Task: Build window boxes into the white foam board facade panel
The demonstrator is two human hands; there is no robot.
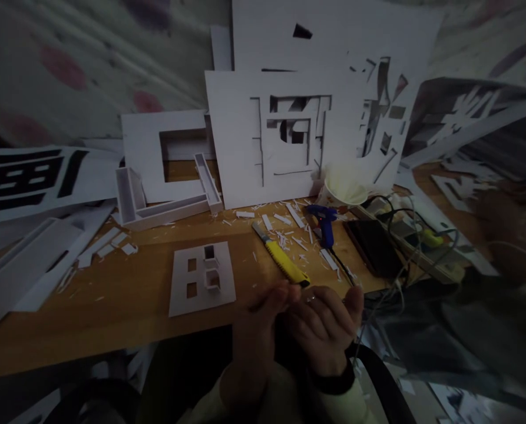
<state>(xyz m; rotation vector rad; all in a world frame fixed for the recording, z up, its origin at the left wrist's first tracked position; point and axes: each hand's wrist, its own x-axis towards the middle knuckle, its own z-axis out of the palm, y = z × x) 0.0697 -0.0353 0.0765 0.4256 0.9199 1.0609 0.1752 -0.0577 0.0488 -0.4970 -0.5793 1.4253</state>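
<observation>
Both hands meet at six o'clock in the head view, just off the near edge of the wooden surface (125, 300). The left hand (256, 330) is raised with its fingers (275, 297) curled loosely inward, the tips touching the right hand (327, 330), which lies palm up with fingers half open. Whether anything small sits between them cannot be told in the dim light; neither hand visibly grips an object. A dark cuff circles the right wrist.

Just beyond the fingertips, toward twelve o'clock, a yellow utility knife (281, 256) lies on the surface, slanting from upper left to lower right, its dark end almost touching the hands. At about ten o'clock from the hands lies a small white foam board panel (202, 280) with square cut-outs and little box walls standing in it. At one o'clock from the hands rests a blue glue gun (324, 224), with white offcuts scattered around it, and a black tablet-like slab (374, 247) beside it to the right. A white paper cup (344, 188) stands behind the glue gun.

Farther back, large white boards (263, 141) with cut-out shapes lean upright at twelve o'clock, and a U-shaped foam channel piece (165, 206) lies at eleven o'clock. A sheet with bold black strokes (33, 179) lies at nine o'clock. Tangled cables (404, 218) lie at two o'clock.
</observation>
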